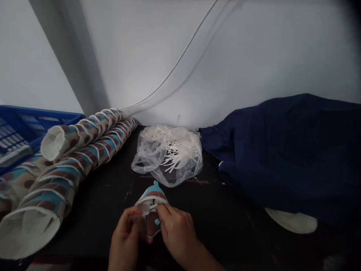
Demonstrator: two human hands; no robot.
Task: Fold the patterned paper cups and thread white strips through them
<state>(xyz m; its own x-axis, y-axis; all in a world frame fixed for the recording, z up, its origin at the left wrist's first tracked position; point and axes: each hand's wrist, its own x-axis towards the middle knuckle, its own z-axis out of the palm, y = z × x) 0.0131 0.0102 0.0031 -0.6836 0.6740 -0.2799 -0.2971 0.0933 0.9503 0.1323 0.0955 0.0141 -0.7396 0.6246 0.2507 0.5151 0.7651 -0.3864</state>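
Note:
A small sewn fabric piece (154, 193) in blue and brown, with white lining, white edging and a pointed blue tip, is held between my hands low in the middle of the view. My left hand (126, 235) is closed on its left edge, thumb and fingers pinching the cloth. With bent fingers, my right hand (176, 227) pinches at the opening, where a short white strip (153, 206) shows by the fingertips. A small light-blue mark sits on the brown panel below. Just beyond lies a clear plastic bag (180, 175) with many thin white strips (172, 156) inside.
Long stacks of nested fabric pieces (81, 162) in blue, brown and beige lie on the left of the black table (98, 210). Behind them stands a blue plastic crate (50, 113). Dark blue cloth (282, 158) covers the right side. A white cable (180, 56) runs along the wall.

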